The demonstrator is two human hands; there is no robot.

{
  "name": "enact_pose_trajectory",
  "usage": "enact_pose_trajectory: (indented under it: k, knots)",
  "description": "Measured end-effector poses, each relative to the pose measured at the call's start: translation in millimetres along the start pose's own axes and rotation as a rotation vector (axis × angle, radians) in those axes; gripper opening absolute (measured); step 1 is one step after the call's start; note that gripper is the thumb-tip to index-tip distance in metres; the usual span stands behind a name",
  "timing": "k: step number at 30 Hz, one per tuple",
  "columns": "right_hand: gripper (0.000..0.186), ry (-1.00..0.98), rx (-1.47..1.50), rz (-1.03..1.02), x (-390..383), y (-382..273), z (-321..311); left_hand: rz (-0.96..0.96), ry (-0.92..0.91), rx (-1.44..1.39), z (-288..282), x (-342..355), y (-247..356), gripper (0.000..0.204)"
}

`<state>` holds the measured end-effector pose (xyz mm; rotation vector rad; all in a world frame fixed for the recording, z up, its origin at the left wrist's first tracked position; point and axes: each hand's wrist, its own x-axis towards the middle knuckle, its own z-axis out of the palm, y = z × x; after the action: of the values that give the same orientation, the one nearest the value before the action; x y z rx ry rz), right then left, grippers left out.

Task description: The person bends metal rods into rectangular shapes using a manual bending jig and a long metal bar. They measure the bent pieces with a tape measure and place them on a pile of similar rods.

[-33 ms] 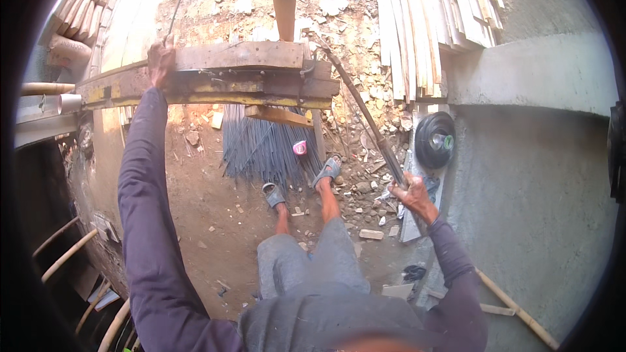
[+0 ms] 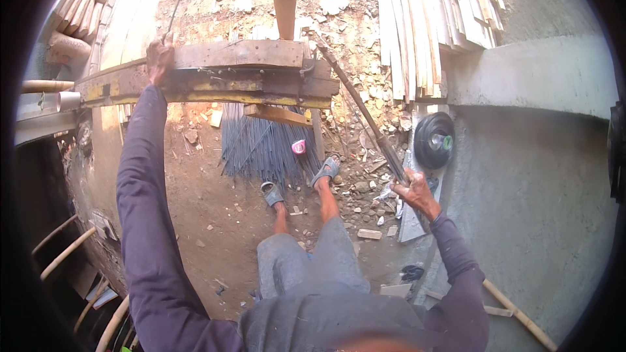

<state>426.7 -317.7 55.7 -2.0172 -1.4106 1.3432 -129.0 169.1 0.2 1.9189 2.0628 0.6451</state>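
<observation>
Right hand [image 2: 417, 194] and the long dark bar [image 2: 368, 120] in it sit very slightly farther right than in the earlier frame, with the elbow a touch farther out; otherwise hardly anything shifts. That change is too small to alter the work: both holds stay put and the bar keeps much the same slant.

The right hand is closed around the bar's near end, thumb lying along it. The bar runs up and leftward past the right end of a nail-studded timber beam [image 2: 215, 81]; whether they touch, I cannot tell. The left hand [image 2: 160, 60] is closed at the beam's far edge, seemingly around the lower end of a thin dark rod [image 2: 177, 10]; its palm is hidden.

Below the beam, steel rods [image 2: 257, 150] lie bundled on the ground, with a round pink object [image 2: 298, 147] on them.
</observation>
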Motion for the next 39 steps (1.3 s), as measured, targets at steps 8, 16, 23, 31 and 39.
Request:
enact_pose_trajectory:
  k: [8,16,23,31,39]
  knots:
    - [0.023,-0.172,-0.067,0.087,37.2,-18.3,-76.4,0.022,0.059,0.059,-3.4,-7.5,15.4,0.043]
    - [0.021,-0.278,-0.215,0.041,87.6,-15.9,-126.1,0.096,0.119,-0.012,8.3,9.6,-0.3,0.044]
    - [0.036,-0.291,-0.400,0.047,114.1,-21.3,-157.0,0.100,0.102,0.079,5.5,6.2,4.3,0.045]
    - [0.045,-0.311,-0.107,0.097,95.9,7.4,-100.3,0.063,0.048,-0.018,7.1,7.6,-0.4,0.041]
    - [0.046,-0.262,0.035,0.190,72.5,17.4,-67.9,0.055,0.017,-0.041,9.8,11.4,-8.6,0.045]
